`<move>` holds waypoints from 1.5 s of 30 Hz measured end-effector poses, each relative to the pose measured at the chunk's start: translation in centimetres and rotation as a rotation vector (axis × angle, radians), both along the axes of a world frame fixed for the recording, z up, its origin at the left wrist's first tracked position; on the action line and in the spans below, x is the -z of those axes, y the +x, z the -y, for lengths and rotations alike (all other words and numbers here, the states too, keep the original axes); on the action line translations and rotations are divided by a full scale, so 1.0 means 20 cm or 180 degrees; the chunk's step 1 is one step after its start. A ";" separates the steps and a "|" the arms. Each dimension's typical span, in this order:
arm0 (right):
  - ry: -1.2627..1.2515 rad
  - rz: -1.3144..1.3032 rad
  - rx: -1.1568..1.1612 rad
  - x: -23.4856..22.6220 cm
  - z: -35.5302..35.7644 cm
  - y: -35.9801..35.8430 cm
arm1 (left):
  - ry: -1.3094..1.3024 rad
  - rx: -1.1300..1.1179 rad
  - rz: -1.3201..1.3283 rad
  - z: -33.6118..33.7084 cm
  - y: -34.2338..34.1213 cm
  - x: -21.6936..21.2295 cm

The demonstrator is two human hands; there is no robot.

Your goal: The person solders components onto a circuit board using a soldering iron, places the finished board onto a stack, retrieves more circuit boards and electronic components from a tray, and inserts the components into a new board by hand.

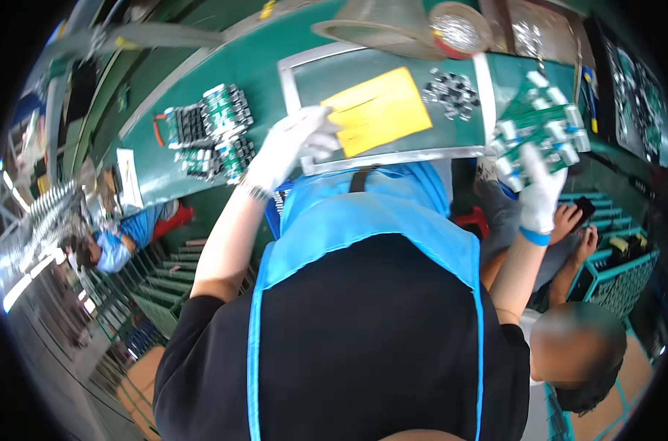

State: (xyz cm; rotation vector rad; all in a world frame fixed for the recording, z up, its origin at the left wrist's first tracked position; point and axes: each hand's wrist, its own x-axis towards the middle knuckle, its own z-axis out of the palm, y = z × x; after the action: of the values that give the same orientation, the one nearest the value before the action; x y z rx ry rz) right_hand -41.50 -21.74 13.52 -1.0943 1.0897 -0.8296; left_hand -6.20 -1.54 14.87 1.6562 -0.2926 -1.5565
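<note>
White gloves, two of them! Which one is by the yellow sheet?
The one on the left hand, at the left edge of the yellow sheet. The other, on the right hand, is at the green circuit boards instead.

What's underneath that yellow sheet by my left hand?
Green surface shows around the yellow sheet, with your gloved left hand at its left edge. Whatever lies directly beneath is covered and can't be seen.

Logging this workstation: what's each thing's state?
Grey metal frame: lying flat
Yellow rectangular sheet: askew inside the frame
Small dark metallic parts: heaped
Round beige container: holding silvery pieces
Left green circuit boards: grouped
Right green circuit boards: overlapping
White-gloved left hand: at the sheet's edge
White-gloved right hand: at the right boards, grip unclear
</note>
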 end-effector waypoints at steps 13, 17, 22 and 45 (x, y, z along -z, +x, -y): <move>-0.4114 -0.1723 -0.3122 -0.01 -0.30 0.86 | -0.0429 0.0042 -0.2504 0.08 0.12 0.19; -0.4642 -0.1528 -0.2957 0.06 -0.27 0.89 | -0.0838 -0.0765 -0.2793 0.00 0.04 0.31; -0.4730 -0.2283 -0.2728 0.11 -0.34 1.00 | -0.0816 -0.1199 -0.2182 -0.05 0.03 0.41; -0.2634 -0.2382 -0.0992 0.06 -0.10 0.46 | -0.1723 -0.1460 0.0131 0.22 0.42 0.52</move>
State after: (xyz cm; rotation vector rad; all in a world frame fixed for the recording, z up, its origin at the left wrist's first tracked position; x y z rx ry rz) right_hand -32.36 -19.66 12.27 -2.3372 1.1352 -0.6246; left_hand 2.18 -5.95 4.53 1.2188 -0.2978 -0.9888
